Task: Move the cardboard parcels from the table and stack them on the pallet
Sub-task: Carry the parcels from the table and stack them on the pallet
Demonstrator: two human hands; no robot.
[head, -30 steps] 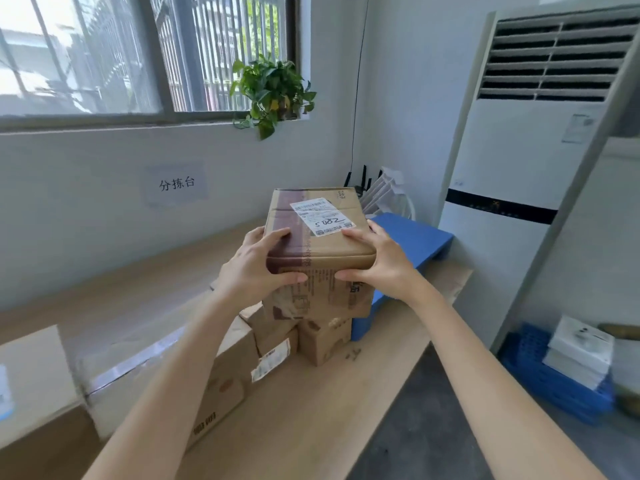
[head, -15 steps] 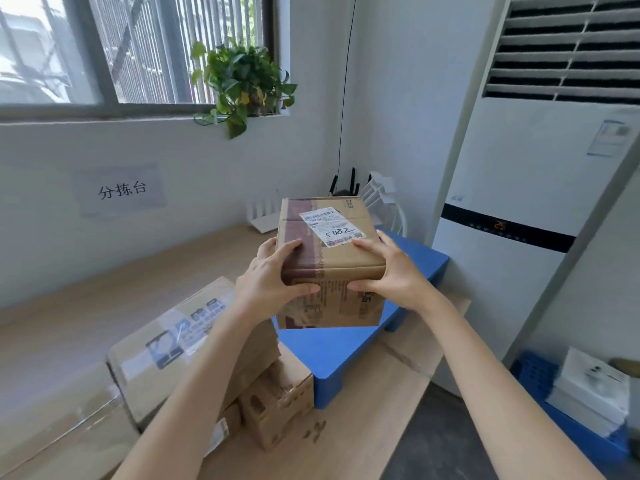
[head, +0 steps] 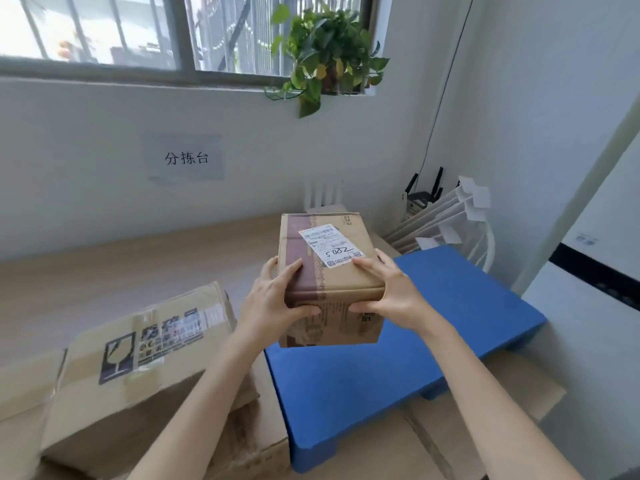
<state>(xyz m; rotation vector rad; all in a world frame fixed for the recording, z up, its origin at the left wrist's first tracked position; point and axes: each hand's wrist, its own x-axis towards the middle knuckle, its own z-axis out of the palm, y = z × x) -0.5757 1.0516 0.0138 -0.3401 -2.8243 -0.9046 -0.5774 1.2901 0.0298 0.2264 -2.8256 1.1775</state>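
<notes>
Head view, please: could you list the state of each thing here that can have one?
Labelled parcel: taped shut, held in the air over the pallet.
Left hand: gripping the parcel's left side.
Right hand: gripping its right side.
Blue pallet: bare, on the table.
Large parcel: taped shut, tilted, on the table.

Looks to me like a parcel sorting room: wall sign (head: 186,157) at 11 o'clock reads 分拣台, taped cardboard parcels (head: 145,344) on a long wooden table (head: 104,271), blue pallet (head: 433,341) at 3 o'clock, folded paper bags (head: 440,220) in the corner.
</notes>
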